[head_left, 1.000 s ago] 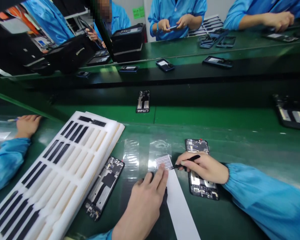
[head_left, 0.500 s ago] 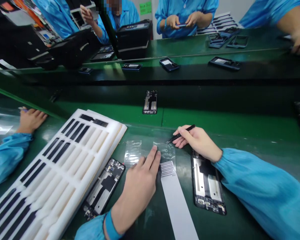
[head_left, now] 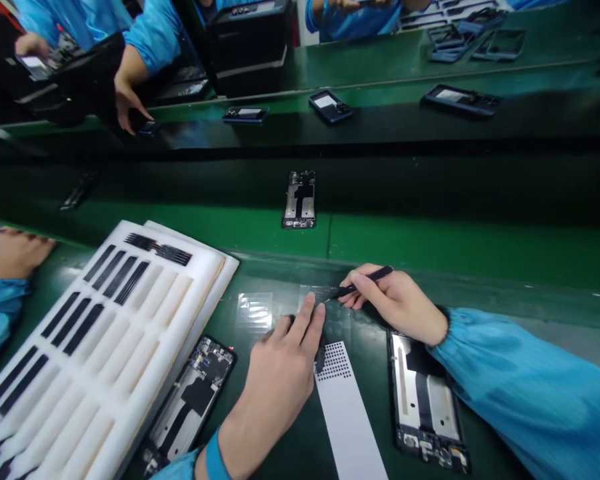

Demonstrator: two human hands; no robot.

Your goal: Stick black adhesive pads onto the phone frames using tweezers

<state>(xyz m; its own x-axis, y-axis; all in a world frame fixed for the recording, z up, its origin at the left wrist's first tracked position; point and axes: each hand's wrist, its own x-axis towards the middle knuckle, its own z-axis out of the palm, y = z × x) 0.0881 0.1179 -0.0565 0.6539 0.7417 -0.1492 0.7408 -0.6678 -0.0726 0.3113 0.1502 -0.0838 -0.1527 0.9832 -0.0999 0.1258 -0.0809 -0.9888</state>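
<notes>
My left hand (head_left: 280, 373) lies with its fingers stretched out over a clear plastic film (head_left: 316, 293) on the bench. Part of a dark strip (head_left: 321, 357) shows beneath the fingers; what else they cover is hidden. Black tweezers (head_left: 365, 283) are pinched in my right hand (head_left: 387, 303), their tips beside my left fingertips. Just below my left hand is a white strip with rows of black dots (head_left: 347, 407). An opened phone body (head_left: 427, 400) lies under my right wrist, and another phone body (head_left: 193, 400) rests left of my left hand.
A white foam tray (head_left: 145, 333) with black flex strips in its slots stands at left. A small clear bag (head_left: 255, 311) lies beside my left hand. One phone body (head_left: 300, 199) lies on the green belt; phone frames (head_left: 330, 107) sit on the shelf behind. Co-workers' hands (head_left: 23, 253) are at left and back.
The tweezer tips have moved left and down to my left fingertips. My view has shifted slightly. At the back left, a co-worker's hand has reached a phone on the shelf.
</notes>
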